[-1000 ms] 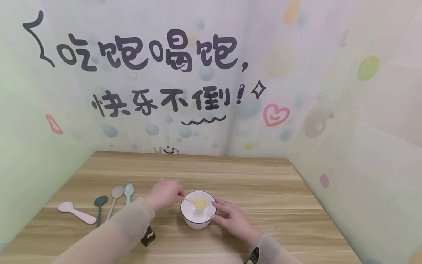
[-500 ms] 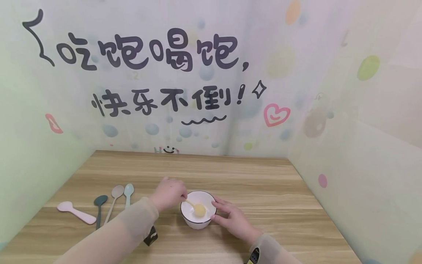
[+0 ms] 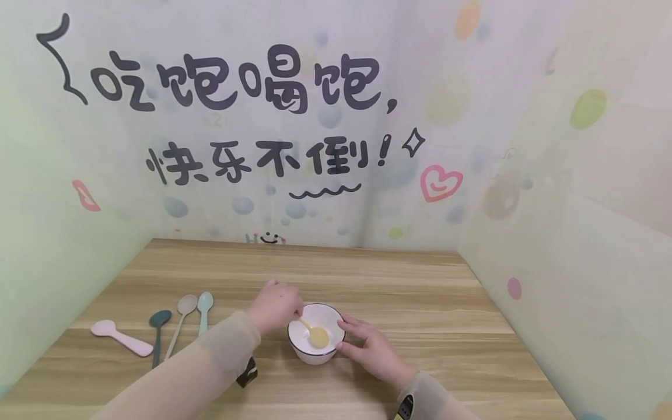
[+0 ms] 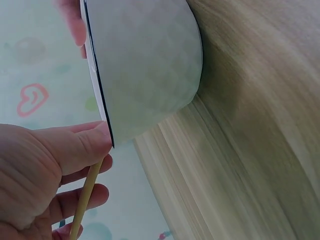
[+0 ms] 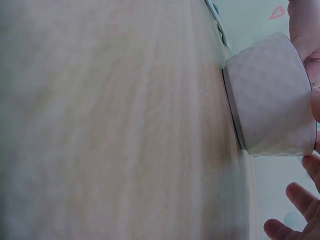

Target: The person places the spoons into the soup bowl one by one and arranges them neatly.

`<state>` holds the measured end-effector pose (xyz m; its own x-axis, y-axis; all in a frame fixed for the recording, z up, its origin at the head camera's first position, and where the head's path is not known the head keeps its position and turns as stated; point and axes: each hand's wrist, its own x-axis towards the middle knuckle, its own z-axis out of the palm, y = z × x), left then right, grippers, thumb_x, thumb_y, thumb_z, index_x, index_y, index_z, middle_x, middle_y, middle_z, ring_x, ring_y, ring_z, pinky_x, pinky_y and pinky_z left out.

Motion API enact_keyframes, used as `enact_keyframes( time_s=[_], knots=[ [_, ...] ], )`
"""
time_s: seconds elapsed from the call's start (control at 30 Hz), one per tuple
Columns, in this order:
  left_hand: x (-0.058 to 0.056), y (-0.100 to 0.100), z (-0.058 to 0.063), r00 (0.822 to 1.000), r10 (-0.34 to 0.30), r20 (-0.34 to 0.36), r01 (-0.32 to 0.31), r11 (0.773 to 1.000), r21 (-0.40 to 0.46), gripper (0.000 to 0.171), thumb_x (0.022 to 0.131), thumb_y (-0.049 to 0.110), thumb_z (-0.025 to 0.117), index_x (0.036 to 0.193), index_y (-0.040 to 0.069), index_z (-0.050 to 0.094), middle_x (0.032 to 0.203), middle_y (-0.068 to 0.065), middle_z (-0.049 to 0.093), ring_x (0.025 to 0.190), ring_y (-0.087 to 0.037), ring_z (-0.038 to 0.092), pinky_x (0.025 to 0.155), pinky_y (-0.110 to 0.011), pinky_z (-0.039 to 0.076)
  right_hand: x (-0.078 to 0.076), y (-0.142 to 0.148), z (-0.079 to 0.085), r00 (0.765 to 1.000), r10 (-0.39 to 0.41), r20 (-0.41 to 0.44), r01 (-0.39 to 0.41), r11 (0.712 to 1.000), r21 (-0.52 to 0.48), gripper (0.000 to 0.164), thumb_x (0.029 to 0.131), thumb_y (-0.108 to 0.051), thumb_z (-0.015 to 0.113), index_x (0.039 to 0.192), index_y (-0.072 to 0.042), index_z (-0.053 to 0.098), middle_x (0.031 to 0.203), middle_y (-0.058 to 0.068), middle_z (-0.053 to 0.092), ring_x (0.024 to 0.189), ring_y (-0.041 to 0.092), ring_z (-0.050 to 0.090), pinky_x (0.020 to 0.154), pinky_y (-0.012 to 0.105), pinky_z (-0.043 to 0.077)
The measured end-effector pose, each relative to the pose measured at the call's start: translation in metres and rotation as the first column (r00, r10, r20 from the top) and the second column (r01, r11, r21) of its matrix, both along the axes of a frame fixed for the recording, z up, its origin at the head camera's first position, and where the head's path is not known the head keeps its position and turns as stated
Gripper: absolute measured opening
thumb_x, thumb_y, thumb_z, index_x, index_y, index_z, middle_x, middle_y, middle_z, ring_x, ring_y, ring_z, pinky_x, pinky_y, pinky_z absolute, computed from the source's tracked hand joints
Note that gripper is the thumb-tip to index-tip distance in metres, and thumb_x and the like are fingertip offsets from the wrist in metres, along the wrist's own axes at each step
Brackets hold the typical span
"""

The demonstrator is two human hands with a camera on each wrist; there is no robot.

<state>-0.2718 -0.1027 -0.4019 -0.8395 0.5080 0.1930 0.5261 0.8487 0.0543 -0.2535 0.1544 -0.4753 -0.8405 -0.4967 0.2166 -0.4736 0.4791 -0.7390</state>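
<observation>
My left hand (image 3: 275,306) pinches a yellow spoon (image 3: 318,336) between thumb and fingers, with its head down inside a white bowl (image 3: 310,354). The bowl stands upright and has a dark rim line. In the left wrist view, the left thumb is right at the rim and the handle end (image 4: 86,197) sticks out past the fingers. From the right, my right hand (image 3: 375,352) holds the bowl, thumb at its near side and fingers at its far side. The bowl's faceted outside (image 5: 270,100) fills part of the right wrist view.
Left of the bowl lie a pink spoon (image 3: 123,338), a dark teal spoon (image 3: 158,332), a beige spoon (image 3: 184,312) and a light blue spoon (image 3: 205,306). My left sleeve covers some handles. Printed walls (image 3: 504,175) enclose the wooden table (image 3: 420,303).
My left hand has shifted slightly right. The yellow spoon's head has moved lower, toward the near side inside the bowl. My right hand and the bowl stay in place.
</observation>
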Motion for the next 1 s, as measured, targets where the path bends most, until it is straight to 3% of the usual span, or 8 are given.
enact_keyframes(
  time_s=[0.37,0.57,0.8,1.0],
  knots=[
    [-0.001,0.005,-0.002,1.000,-0.008,-0.015,0.007,0.998,-0.067,0.008,0.076,0.018,0.079,0.073,0.022,0.073,0.077,0.009,0.057,0.080,-0.015,0.050,0.078,-0.038,0.033,0.002,-0.001,0.002,1.000,-0.009,0.014,0.009,1.000,0.003,0.054,0.088,-0.039,0.068,0.133,-0.010,0.058,0.146,-0.002,0.046,0.136,0.027,0.038,0.109,0.051,0.028],
    [-0.002,0.006,-0.005,0.998,-0.019,-0.053,0.017,0.999,-0.047,0.007,0.078,0.015,0.075,0.076,0.022,0.074,0.080,0.008,0.058,0.082,-0.016,0.049,0.078,-0.036,0.035,0.002,-0.001,0.002,1.000,-0.016,0.015,0.016,1.000,0.004,0.054,0.088,-0.040,0.068,0.133,-0.011,0.058,0.146,-0.002,0.046,0.136,0.027,0.038,0.108,0.051,0.028],
    [-0.006,0.006,-0.010,0.988,-0.024,-0.151,0.020,0.999,-0.034,0.009,0.080,0.015,0.072,0.077,0.023,0.075,0.082,0.007,0.057,0.085,-0.017,0.051,0.079,-0.036,0.038,0.002,-0.001,0.001,1.000,-0.016,0.011,0.016,1.000,0.005,0.056,0.088,-0.042,0.068,0.133,-0.010,0.058,0.146,0.000,0.045,0.136,0.027,0.038,0.109,0.051,0.028],
    [-0.007,0.006,-0.013,0.983,-0.013,-0.181,0.015,1.000,0.007,0.008,0.082,0.015,0.073,0.086,0.022,0.076,0.084,0.007,0.057,0.088,-0.016,0.052,0.080,-0.037,0.038,0.002,-0.001,0.001,1.000,-0.014,0.024,0.014,1.000,0.006,0.059,0.087,-0.045,0.067,0.133,-0.011,0.057,0.146,-0.002,0.045,0.136,0.027,0.038,0.109,0.051,0.028]
  ],
)
